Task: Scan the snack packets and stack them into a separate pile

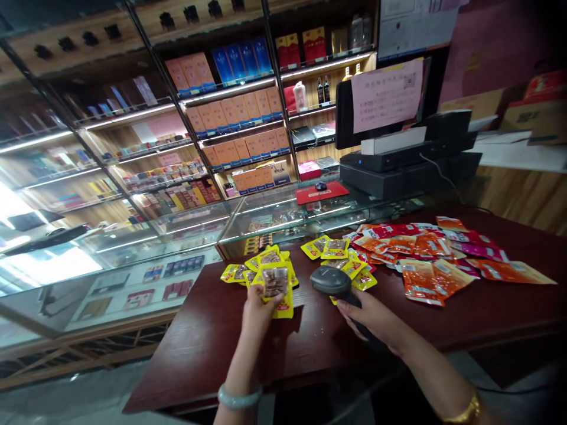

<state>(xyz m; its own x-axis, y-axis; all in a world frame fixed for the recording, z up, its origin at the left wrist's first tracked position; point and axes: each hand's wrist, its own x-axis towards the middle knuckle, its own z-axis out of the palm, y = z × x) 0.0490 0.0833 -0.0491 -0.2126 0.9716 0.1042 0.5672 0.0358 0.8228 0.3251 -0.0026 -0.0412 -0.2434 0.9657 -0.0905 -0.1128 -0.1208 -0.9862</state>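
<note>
My left hand (pixel 259 307) pinches a yellow snack packet (pixel 286 295) with a clear window showing brown food, raised over the front of the dark red table. Behind it lies a small pile of similar yellow packets (pixel 239 273). My right hand (pixel 372 316) is wrapped round the handle of a dark grey barcode scanner (pixel 330 280), its head tilted toward the left. More yellow packets (pixel 335 248) lie behind the scanner and are partly hidden by it. To the right of these spreads a heap of orange and red snack packets (pixel 425 243).
The dark red table (pixel 195 348) meets a glass display counter (pixel 266 212) at the back. On the counter are a red mouse pad (pixel 305 195), a mouse (pixel 321 186) and a black checkout machine (pixel 376 177). Stocked shelves (pixel 239 115) rise behind, with cardboard boxes (pixel 543 118) at right.
</note>
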